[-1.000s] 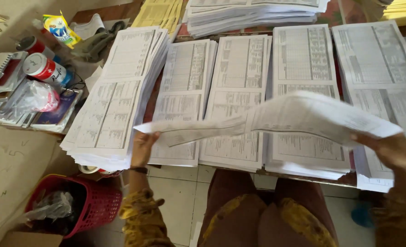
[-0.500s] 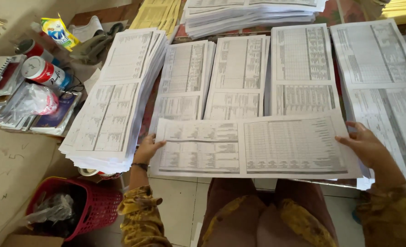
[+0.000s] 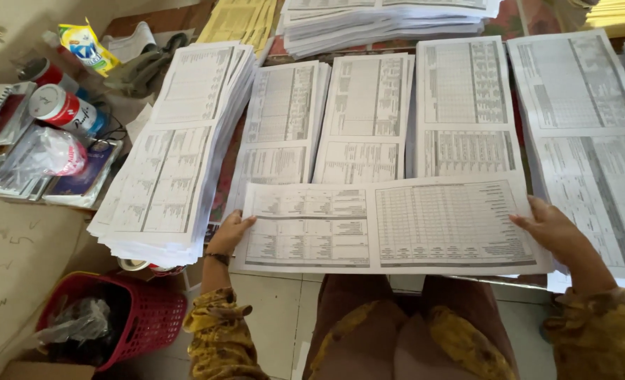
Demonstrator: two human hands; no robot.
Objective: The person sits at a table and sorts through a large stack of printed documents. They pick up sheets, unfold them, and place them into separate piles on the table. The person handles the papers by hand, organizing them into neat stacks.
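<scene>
Wide printed sheet [image 3: 390,225], flat, table-covered

Far left: two red-and-white cylindrical cans [image 3: 65,109], crumpled clear plastic bag [image 3: 45,151], yellow-green snack packet [image 3: 87,48], spiral-bound notebook [image 3: 1,116]. Below: red plastic mesh basket [image 3: 147,317] holding dark plastic bags. Top centre: yellow paper stack [image 3: 238,21]. Pale tiled floor [image 3: 277,309].
</scene>
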